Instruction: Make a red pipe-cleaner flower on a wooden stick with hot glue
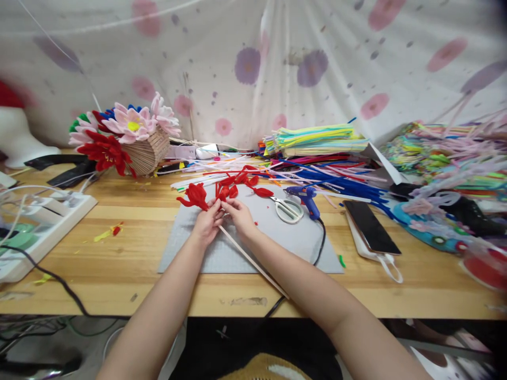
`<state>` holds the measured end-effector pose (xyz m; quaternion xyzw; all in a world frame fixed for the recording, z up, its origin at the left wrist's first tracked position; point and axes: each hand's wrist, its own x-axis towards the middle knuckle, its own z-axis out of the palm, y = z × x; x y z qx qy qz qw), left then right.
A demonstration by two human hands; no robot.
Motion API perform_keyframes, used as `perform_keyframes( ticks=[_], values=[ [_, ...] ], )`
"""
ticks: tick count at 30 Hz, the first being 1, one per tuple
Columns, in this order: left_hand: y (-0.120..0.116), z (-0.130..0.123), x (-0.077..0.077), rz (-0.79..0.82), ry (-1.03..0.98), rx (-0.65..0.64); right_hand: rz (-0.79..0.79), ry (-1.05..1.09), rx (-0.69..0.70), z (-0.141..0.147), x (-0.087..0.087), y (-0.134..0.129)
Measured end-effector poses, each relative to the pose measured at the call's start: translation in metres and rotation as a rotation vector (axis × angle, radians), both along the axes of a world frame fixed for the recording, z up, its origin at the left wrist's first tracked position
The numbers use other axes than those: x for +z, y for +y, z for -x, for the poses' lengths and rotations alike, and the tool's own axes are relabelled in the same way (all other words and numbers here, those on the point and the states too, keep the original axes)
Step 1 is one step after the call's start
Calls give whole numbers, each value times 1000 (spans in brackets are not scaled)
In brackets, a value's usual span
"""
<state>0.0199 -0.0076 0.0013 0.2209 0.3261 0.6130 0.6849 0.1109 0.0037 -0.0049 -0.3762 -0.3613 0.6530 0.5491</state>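
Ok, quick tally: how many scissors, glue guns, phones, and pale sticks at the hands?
Scissors: 1
Glue gun: 1
Phone: 1
Pale stick: 1
Total: 4

A flower-printed curtain (222, 63) hangs at the back — a white power strip (59, 226) left, a dark-screened phone (372, 227) right.

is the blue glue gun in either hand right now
No, the blue glue gun lies beside the scissors, apart from the left hand and right hand.
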Motion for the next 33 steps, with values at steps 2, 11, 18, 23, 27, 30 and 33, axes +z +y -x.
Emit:
perform_keyframes(
  ticks=[2, 11, 18, 23, 27, 30, 33],
  values=[
    [-3, 0, 4, 0, 26, -11, 12, 19, -74, -9, 1, 6],
    [-4, 15, 26, 10, 56, -52, 37, -86, -147, -68, 0, 16],
    [12, 27, 56, 28, 501, -58, 38, -51, -123, -77, -9, 20],
    [19, 40, 80, -43, 846, 18, 34, 21, -78, -79, -8, 21],
    [18, 39, 86, 13, 791, -87, 33, 34, -38, -80, -5, 18],
    [17, 34, 85, 73, 683, -232, 22, 45, 9, -81, -4, 15],
    [19, 31, 82, 163, 607, -291, -1, 52, 64, -80, -2, 12]
  ],
)
